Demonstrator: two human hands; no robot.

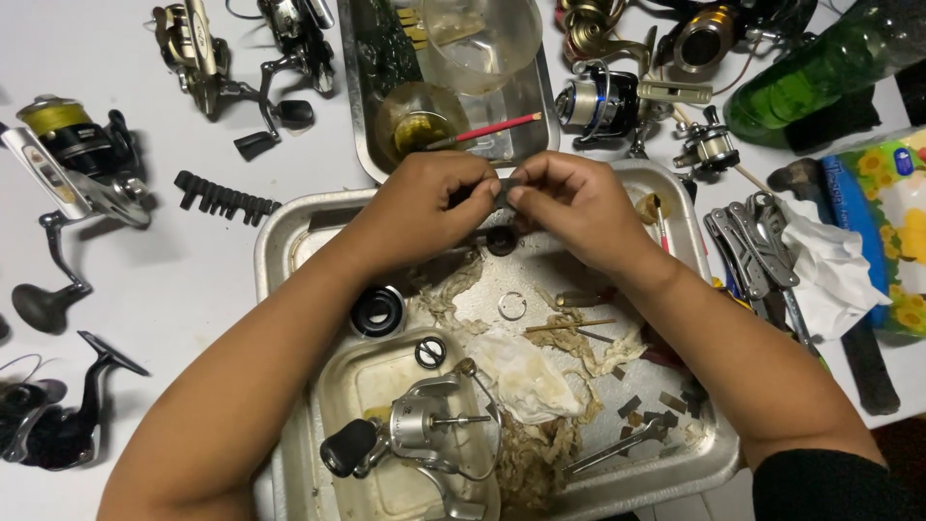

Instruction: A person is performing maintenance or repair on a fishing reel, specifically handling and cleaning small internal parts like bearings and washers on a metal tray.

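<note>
The 2 forearms are reaching up from the bottom edge over a metal tray (280,241), the right one ending in a dark sleeve (820,487). Between them, in a smaller inner tray (338,386), a stripped silver reel (415,434) is lying on its side with its black knob pointing left. Stained rags (526,381) are spreading beside it, next to a thin ring (511,306), a black spool (376,311) and a smaller black ring (430,352).

Above the tray's far end, the left hand (424,207) and right hand (574,207) are meeting, fingertips nearly touching. Both are pinching a small dark part (503,185) between thumb and fingers; its shape is mostly hidden. Just below it a dark round piece (501,240) is sitting on the tray floor.

Beyond the hands, a second tray (362,116) is holding a clear bowl (482,39), a jar of yellowish liquid (420,121) and a red brush (482,130). Other reels (72,159) are lying on the white table (174,289) at left and top. At right are a green bottle (820,68), a multitool (748,246) and a tissue pack (892,222).
</note>
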